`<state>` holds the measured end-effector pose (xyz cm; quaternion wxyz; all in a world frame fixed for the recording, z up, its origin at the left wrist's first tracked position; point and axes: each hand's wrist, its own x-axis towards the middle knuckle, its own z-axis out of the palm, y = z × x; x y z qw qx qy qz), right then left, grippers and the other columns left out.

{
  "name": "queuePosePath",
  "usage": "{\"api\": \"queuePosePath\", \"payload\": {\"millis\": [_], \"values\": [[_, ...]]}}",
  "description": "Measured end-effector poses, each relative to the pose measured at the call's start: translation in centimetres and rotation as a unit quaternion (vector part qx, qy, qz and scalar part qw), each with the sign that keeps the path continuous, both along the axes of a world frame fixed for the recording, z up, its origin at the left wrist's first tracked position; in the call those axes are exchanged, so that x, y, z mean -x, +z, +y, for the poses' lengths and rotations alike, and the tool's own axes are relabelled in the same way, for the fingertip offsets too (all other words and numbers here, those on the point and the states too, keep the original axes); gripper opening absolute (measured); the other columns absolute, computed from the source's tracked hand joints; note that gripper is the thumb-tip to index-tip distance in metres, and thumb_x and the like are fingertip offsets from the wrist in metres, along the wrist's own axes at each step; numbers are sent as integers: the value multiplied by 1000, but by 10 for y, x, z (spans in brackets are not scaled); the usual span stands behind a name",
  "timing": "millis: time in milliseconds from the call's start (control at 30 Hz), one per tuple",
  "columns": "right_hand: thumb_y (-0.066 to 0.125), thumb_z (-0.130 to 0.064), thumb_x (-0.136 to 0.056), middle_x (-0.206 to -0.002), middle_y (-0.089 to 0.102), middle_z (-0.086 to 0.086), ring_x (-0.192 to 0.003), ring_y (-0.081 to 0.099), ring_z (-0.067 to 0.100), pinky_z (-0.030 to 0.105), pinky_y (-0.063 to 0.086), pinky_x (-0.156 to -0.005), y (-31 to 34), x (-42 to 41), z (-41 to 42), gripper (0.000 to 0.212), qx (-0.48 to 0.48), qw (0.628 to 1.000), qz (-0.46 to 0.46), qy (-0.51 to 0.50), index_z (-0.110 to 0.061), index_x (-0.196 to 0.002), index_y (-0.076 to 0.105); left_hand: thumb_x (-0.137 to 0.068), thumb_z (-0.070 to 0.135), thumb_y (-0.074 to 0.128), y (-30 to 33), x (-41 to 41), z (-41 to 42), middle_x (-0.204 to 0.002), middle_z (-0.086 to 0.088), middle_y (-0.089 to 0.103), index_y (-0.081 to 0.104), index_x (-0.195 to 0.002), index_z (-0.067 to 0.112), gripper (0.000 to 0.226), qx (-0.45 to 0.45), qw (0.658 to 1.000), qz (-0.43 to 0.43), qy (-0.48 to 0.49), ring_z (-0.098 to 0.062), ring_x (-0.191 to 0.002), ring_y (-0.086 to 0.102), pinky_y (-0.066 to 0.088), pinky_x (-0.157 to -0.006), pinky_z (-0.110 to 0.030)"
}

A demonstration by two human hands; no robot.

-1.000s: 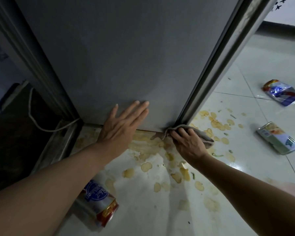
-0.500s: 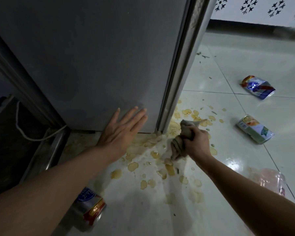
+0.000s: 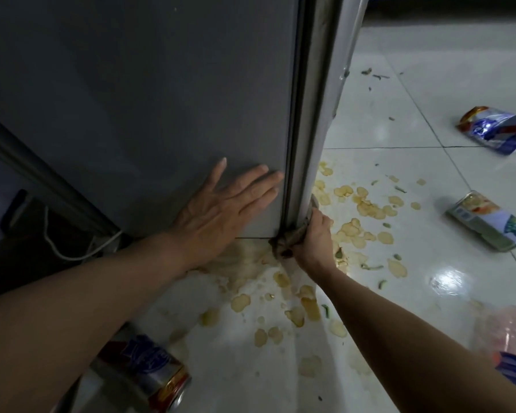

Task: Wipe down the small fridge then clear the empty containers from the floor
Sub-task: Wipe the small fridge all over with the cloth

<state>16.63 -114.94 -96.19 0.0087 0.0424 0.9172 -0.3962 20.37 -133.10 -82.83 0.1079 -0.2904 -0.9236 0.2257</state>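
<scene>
Compared with half a second ago, the rag [image 3: 295,234] is no longer held bunched above the floor; it is now pressed against the bottom of the fridge's [image 3: 149,99] front corner by the right hand [image 3: 313,242], which is closed around it. The rag is wrapped along the lower edge of the door strip [image 3: 313,114], its length running up the corner from the floor, and its lower end is bunched at the foot of the fridge. The left hand [image 3: 221,210] is kept where it was, open and flat on the grey side panel, fingers spread and pointed toward the corner.

The fridge is seen standing upright on the tiled floor [image 3: 399,49], its long axis vertical, with the door edge turned toward the right of the view. A white cord [image 3: 57,248] is seen trailing on the dark area to its left.

Yellowish spilled scraps [image 3: 367,210] are scattered over the tiles around the corner. A can [image 3: 149,374] is lying on its side under the left forearm. Two flattened packets are lying well apart from the fridge on the right: a blue one [image 3: 498,129] farther off and a green-and-white one [image 3: 489,225] nearer. A pinkish container [image 3: 507,332] is partly seen at the right edge, blurred.
</scene>
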Motion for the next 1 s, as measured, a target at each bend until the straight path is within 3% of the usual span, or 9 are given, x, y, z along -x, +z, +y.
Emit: {"api": "queuePosePath", "payload": {"millis": [100, 200, 267, 367, 467, 600, 833, 1000], "values": [[69, -6, -72, -120, 45, 14, -102, 49, 28, 31, 44, -85, -1, -1, -5, 65, -10, 1000, 4, -20, -5, -129, 37, -78, 4, 16, 2, -1, -2, -158, 1, 13, 23, -147, 16, 71, 37, 999, -5, 14, -17, -144, 19, 16, -111, -55], [73, -8, -68, -113, 50, 15, -97, 52, 29, 36, 46, -81, 5, -3, -9, 63, -9, 999, -2, -53, -4, -122, 42, -79, 5, 12, 5, -3, 2, -154, 4, -19, 3, -150, 17, 73, 39, 998, -29, 28, -17, -146, -1, -3, -111, -55], [72, -9, -68, -110, 54, 15, -96, 53, 29, 38, 48, -80, 12, -6, -12, 59, -8, 997, 0, -71, -4, -120, 43, -78, 6, 11, 11, -3, 4, -152, 4, -29, -5, -149, 17, 73, 30, 997, -55, 39, -17, -145, -10, -6, -111, -55], [71, -11, -70, -105, 57, 13, -91, 54, 27, 39, 50, -78, 25, -10, -12, 52, 7, 996, 23, -81, -6, -115, 46, -83, 9, 10, 22, -3, 8, -157, 0, -19, -7, -148, 14, 68, 36, 997, -56, 38, -18, -145, -6, -4, -111, -57], [71, -17, -69, -101, 60, 11, -87, 56, 27, 41, 51, -75, 45, -11, -9, 48, 13, 995, 53, -78, -8, -111, 48, -91, 13, 23, 37, -4, 12, -155, -1, -23, -13, -147, 13, 66, 31, 996, -66, 50, -19, -145, -9, -8, -111, -56], [70, -24, -66, -97, 62, 8, -83, 58, 26, 42, 52, -74, 82, -10, -6, 45, 30, 992, 101, -70, -11, -106, 52, -89, 10, 13, 57, -6, 12, -155, 2, -23, -12, -147, 15, 63, -4, 998, -23, 53, -18, -144, -11, -6, -112, -56], [68, -24, -67, -88, 63, 6, -77, 58, 24, 40, 51, -68, 153, -11, -5, 32, 29, 982, 175, -70, -13, -94, 55, -87, 6, 46, 94, -5, 2, -152, 4, -28, -13, -147, 18, 84, -51, 996, 43, 64, -20, -143, -12, -5, -112, -56], [68, -25, -69, -78, 62, 3, -67, 57, 20, 31, 47, -58, 214, -10, -7, 22, 30, 972, 217, -82, -16, -83, 54, -85, 4, 33, 132, -6, 4, -154, 5, -26, -13, -147, 19, 79, -101, 990, 56, 77, -19, -143, -12, -7, -112, -55]]}}
